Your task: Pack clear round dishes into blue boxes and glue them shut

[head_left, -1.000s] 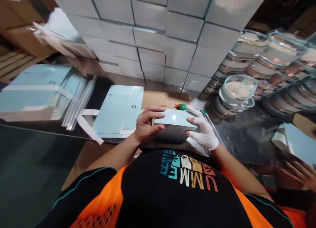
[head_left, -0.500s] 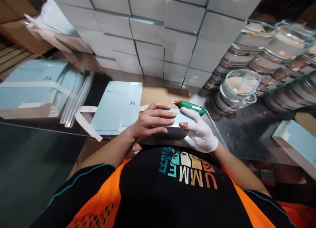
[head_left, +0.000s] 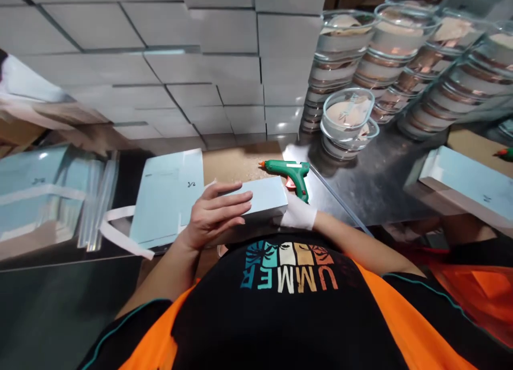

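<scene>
Box (head_left: 262,196) turned flat | left hand (head_left: 212,216) on top | right hand (head_left: 298,215) beneath

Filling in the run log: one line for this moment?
left hand: flat on pale blue box | right hand: gloved, at box end | glue gun: on table

A dark metal surface (head_left: 372,183) carries a cardboard sheet (head_left: 236,164), a green glue gun (head_left: 289,170), flat pale blue cartons (head_left: 166,193), a pale blue box (head_left: 262,198), stacked grey boxes (head_left: 224,76) and stacked glass bowls (head_left: 348,116).
</scene>
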Action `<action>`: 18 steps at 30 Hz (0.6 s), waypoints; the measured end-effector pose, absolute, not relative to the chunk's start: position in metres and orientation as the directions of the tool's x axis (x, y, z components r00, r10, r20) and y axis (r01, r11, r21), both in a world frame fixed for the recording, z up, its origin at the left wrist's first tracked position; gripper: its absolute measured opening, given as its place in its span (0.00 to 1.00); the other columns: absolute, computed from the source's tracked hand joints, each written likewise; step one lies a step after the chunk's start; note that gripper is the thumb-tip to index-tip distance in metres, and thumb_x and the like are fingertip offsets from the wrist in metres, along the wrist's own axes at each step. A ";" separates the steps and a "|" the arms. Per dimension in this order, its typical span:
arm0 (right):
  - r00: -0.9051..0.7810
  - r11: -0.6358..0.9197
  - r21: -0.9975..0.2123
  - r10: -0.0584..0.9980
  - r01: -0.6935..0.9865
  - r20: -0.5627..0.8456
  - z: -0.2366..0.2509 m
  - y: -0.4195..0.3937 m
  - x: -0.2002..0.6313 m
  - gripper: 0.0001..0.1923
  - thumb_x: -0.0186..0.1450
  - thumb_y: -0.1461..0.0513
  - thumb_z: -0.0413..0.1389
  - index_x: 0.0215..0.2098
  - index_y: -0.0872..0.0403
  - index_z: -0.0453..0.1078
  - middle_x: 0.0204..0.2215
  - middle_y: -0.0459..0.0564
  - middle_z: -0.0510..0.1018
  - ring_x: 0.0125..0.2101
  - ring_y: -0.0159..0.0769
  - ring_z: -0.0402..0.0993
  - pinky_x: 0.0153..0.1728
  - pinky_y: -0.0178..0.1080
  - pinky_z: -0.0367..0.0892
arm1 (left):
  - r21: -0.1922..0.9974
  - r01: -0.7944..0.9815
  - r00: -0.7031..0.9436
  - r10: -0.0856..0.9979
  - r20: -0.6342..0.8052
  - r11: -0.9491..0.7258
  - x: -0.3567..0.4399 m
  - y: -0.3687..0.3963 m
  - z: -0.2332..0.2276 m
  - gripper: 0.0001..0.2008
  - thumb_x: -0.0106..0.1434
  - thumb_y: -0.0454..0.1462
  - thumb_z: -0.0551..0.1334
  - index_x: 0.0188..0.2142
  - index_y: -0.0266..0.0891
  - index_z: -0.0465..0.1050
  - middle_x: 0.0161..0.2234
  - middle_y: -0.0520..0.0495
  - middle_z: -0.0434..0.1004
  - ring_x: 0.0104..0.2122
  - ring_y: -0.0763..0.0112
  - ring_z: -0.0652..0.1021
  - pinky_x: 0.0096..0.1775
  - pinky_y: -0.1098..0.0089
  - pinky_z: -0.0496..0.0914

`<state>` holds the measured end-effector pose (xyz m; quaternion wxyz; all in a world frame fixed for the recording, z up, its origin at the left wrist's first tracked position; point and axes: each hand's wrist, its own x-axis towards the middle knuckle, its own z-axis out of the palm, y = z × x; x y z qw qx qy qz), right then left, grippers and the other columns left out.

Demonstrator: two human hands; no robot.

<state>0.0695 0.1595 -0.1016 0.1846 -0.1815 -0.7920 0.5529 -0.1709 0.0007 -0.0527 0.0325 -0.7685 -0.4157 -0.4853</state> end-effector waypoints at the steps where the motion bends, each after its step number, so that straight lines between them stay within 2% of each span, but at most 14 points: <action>1: -0.877 0.301 -0.951 0.474 0.073 0.083 -0.101 0.157 0.069 0.42 0.54 0.58 0.72 0.66 0.53 0.70 0.53 0.54 0.85 0.56 0.52 0.83 0.67 0.51 0.72 | 0.346 0.668 0.190 0.601 0.777 -0.659 -0.171 0.001 -0.054 0.23 0.72 0.39 0.72 0.65 0.54 0.80 0.54 0.44 0.88 0.62 0.51 0.82 0.58 0.51 0.80; 3: -0.874 0.265 -0.962 0.480 0.062 0.076 -0.095 0.151 0.070 0.32 0.54 0.59 0.70 0.58 0.51 0.73 0.47 0.51 0.86 0.50 0.50 0.85 0.61 0.50 0.77 | 0.374 0.662 0.154 0.606 0.780 -0.650 -0.170 0.001 -0.060 0.24 0.70 0.42 0.74 0.64 0.55 0.80 0.54 0.43 0.88 0.62 0.51 0.81 0.60 0.51 0.78; 5: -0.833 0.242 -0.967 0.549 0.078 0.071 -0.088 0.147 0.073 0.28 0.53 0.60 0.69 0.53 0.48 0.74 0.45 0.51 0.86 0.45 0.52 0.86 0.53 0.52 0.81 | 0.483 0.643 -0.019 0.618 0.786 -0.594 -0.170 0.004 -0.073 0.30 0.64 0.49 0.78 0.64 0.55 0.79 0.58 0.39 0.86 0.63 0.49 0.80 0.64 0.49 0.74; 7: -0.779 0.271 -0.960 0.617 0.076 0.112 -0.083 0.148 0.075 0.27 0.54 0.59 0.68 0.52 0.46 0.74 0.45 0.53 0.86 0.44 0.56 0.86 0.49 0.57 0.82 | 0.699 0.492 -0.420 0.562 0.712 -0.519 -0.169 0.012 -0.089 0.52 0.53 0.62 0.80 0.72 0.51 0.69 0.67 0.30 0.76 0.68 0.42 0.75 0.65 0.45 0.72; 9: -0.663 0.207 -0.977 0.739 0.047 0.125 -0.078 0.154 0.076 0.28 0.53 0.52 0.71 0.52 0.43 0.74 0.47 0.55 0.86 0.49 0.63 0.85 0.51 0.62 0.82 | 0.855 0.208 -0.651 0.586 0.483 -0.475 -0.162 0.022 -0.106 0.62 0.44 0.66 0.81 0.74 0.51 0.64 0.68 0.29 0.74 0.66 0.41 0.77 0.61 0.47 0.75; 11: -0.570 0.100 -0.995 0.817 -0.012 0.089 -0.070 0.161 0.074 0.32 0.53 0.43 0.73 0.51 0.41 0.74 0.50 0.56 0.87 0.53 0.67 0.84 0.54 0.64 0.81 | 0.923 -0.132 -0.646 0.737 0.197 -0.362 -0.146 0.030 -0.119 0.62 0.42 0.64 0.83 0.72 0.50 0.65 0.66 0.31 0.76 0.62 0.40 0.80 0.59 0.48 0.77; 14: -0.573 0.042 -0.998 0.817 -0.056 0.067 -0.051 0.164 0.073 0.38 0.55 0.36 0.72 0.54 0.46 0.74 0.55 0.61 0.85 0.57 0.66 0.82 0.59 0.64 0.78 | 0.839 -0.513 -0.488 0.865 -0.112 -0.180 -0.114 0.039 -0.129 0.52 0.46 0.58 0.84 0.66 0.46 0.72 0.61 0.33 0.81 0.61 0.41 0.82 0.63 0.48 0.76; 16: -0.626 0.072 -0.995 0.773 -0.072 0.101 -0.042 0.163 0.074 0.42 0.56 0.36 0.71 0.60 0.48 0.73 0.57 0.63 0.84 0.59 0.65 0.81 0.63 0.63 0.76 | 0.770 -0.623 -0.453 0.866 -0.213 -0.136 -0.101 0.046 -0.123 0.45 0.45 0.53 0.86 0.60 0.42 0.77 0.57 0.35 0.84 0.59 0.42 0.83 0.66 0.49 0.74; 18: -0.692 0.074 -0.993 0.712 -0.095 0.119 -0.043 0.164 0.077 0.47 0.57 0.36 0.71 0.67 0.46 0.69 0.61 0.63 0.82 0.62 0.63 0.79 0.65 0.62 0.74 | 0.750 -0.641 -0.488 0.842 -0.233 -0.164 -0.103 0.056 -0.106 0.43 0.42 0.51 0.87 0.55 0.42 0.80 0.53 0.37 0.86 0.57 0.43 0.84 0.64 0.48 0.76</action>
